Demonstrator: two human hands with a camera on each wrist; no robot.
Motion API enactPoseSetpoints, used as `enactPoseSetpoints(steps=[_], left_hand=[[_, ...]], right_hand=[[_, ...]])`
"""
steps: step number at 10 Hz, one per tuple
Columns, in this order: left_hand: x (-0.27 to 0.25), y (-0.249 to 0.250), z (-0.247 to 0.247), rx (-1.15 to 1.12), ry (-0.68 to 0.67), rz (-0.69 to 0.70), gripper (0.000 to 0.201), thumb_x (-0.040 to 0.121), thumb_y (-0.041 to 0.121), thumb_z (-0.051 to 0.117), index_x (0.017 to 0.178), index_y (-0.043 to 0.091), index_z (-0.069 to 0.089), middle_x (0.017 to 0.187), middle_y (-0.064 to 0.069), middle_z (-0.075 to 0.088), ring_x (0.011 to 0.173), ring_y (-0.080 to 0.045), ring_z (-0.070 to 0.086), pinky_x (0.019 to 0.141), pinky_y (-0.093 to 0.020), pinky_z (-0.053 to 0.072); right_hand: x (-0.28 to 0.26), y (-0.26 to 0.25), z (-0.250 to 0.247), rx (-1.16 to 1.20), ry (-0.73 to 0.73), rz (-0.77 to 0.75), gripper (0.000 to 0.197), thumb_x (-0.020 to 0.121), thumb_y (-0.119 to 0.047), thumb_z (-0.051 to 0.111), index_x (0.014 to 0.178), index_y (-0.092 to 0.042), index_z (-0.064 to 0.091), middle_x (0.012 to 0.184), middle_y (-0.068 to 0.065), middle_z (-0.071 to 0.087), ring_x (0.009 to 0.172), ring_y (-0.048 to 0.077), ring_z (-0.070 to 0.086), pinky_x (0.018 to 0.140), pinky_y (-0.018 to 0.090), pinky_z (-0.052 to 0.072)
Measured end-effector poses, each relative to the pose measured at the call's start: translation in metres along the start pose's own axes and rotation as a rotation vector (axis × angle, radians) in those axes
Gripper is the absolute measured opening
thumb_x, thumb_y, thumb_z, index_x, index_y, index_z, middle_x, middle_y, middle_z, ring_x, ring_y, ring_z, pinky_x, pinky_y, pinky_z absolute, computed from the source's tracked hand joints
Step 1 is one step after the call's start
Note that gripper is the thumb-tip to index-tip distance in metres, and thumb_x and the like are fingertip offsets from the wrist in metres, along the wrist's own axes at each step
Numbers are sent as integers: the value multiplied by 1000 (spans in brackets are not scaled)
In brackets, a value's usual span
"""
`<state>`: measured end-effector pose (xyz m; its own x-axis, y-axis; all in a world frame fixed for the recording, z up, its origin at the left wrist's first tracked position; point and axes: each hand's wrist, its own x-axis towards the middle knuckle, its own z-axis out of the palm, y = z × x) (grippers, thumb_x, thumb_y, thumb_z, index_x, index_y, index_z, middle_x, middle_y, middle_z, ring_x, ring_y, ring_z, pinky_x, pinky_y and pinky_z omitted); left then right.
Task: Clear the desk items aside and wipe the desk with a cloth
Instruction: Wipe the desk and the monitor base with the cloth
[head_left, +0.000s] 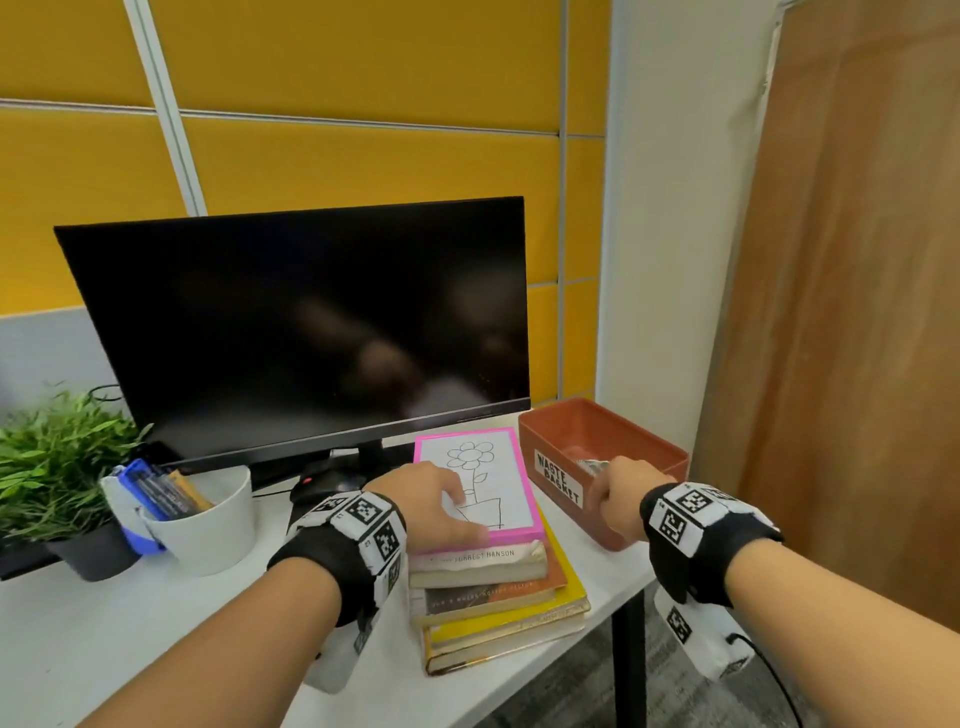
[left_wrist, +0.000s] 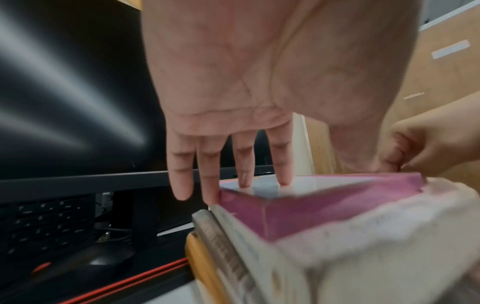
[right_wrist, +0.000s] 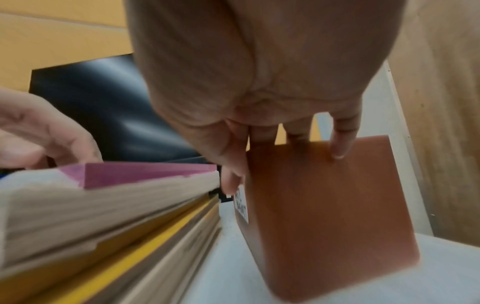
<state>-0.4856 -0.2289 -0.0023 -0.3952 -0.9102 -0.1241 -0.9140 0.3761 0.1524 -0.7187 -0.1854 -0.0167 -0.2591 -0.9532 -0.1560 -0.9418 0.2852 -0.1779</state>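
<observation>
Both wrists are low over the desk (head_left: 156, 623) edge. My left hand (head_left: 431, 501) lies flat on the pink frame (head_left: 519, 532) topping the book stack (head_left: 498, 597), fingers straight and spread, probably to steady it for sliding aside. My right hand (head_left: 621, 499) hooks the waste basket (head_left: 649, 447) rim, fingers curled over the near wall, thumb outside, likely to drag it clear. No cloth in view; monitor (head_left: 311, 322), cup (head_left: 208, 525) and plant (head_left: 52, 457) sit behind.

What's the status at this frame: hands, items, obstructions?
Left hand flat on pink frame. Right hand gripping waste basket rim. No cloth visible.
</observation>
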Motion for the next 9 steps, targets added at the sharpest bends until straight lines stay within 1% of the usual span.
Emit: enactPoseSetpoints(steps=[1, 2, 3, 4, 5, 6, 7, 8, 9], left_hand=[[8, 11, -12, 83, -7, -18, 51, 84, 68, 48, 108, 26, 65, 113, 5, 63, 105, -15, 58, 87, -30, 49], [26, 23, -26, 181, 29, -6, 49, 91, 57, 46, 125, 24, 57, 126, 0, 59, 116, -20, 55, 96, -33, 46], [49, 37, -33, 124, 60, 89, 52, 90, 50, 52, 136, 26, 47, 138, 1, 51, 124, -21, 50, 101, -33, 42], [65, 45, -28, 123, 37, 182, 50, 90, 46, 55, 137, 30, 47, 136, 1, 54, 124, -21, 51, 99, -32, 42], [79, 44, -17, 233, 8, 205, 47, 89, 48, 56, 126, 19, 57, 126, -3, 60, 117, -24, 54, 97, -34, 45], [88, 37, -18, 223, 5, 212, 46, 86, 49, 60, 116, 14, 65, 117, -4, 63, 108, -22, 58, 86, -32, 47], [94, 34, -19, 224, -1, 230, 45, 84, 49, 61, 111, 13, 67, 114, -5, 65, 105, -22, 60, 79, -30, 47], [97, 36, -20, 222, 2, 228, 44, 84, 49, 62, 110, 14, 67, 112, -5, 64, 101, -22, 61, 79, -30, 48], [96, 36, -19, 211, 13, 241, 43, 84, 49, 62, 109, 14, 66, 111, -5, 64, 101, -23, 61, 82, -31, 50]], right_hand=[[9, 0, -17, 93, 106, 6, 21, 84, -27, 50, 93, -28, 69, 101, -6, 68, 95, 20, 60, 97, 39, 42], [34, -4, -40, 220, 121, -62, 25, 84, -12, 54, 102, -22, 68, 111, 1, 66, 101, 22, 60, 91, 33, 50], [60, -12, -53, -81, -50, -149, 32, 90, -14, 54, 120, -15, 64, 125, 3, 62, 114, 22, 57, 95, 28, 46], [88, -21, -51, -471, -256, -197, 35, 94, -14, 48, 127, -13, 59, 127, 7, 61, 116, 24, 56, 91, 29, 43], [109, -25, -46, -656, -322, -222, 37, 94, -20, 49, 131, -16, 56, 132, 5, 57, 123, 23, 52, 99, 32, 41], [121, -34, -39, -608, -323, -221, 42, 96, -27, 51, 138, -23, 48, 139, -2, 50, 129, 20, 44, 102, 31, 35], [139, -43, -30, -365, -135, -326, 35, 93, -28, 51, 127, -19, 57, 127, 5, 60, 114, 28, 58, 99, 43, 47], [144, -50, -28, -377, -72, -271, 34, 95, -27, 49, 125, -15, 57, 123, 10, 60, 114, 31, 57, 97, 46, 47], [147, -47, -25, -360, -65, -281, 37, 97, -28, 45, 130, -14, 55, 129, 9, 57, 121, 29, 53, 103, 44, 43]])
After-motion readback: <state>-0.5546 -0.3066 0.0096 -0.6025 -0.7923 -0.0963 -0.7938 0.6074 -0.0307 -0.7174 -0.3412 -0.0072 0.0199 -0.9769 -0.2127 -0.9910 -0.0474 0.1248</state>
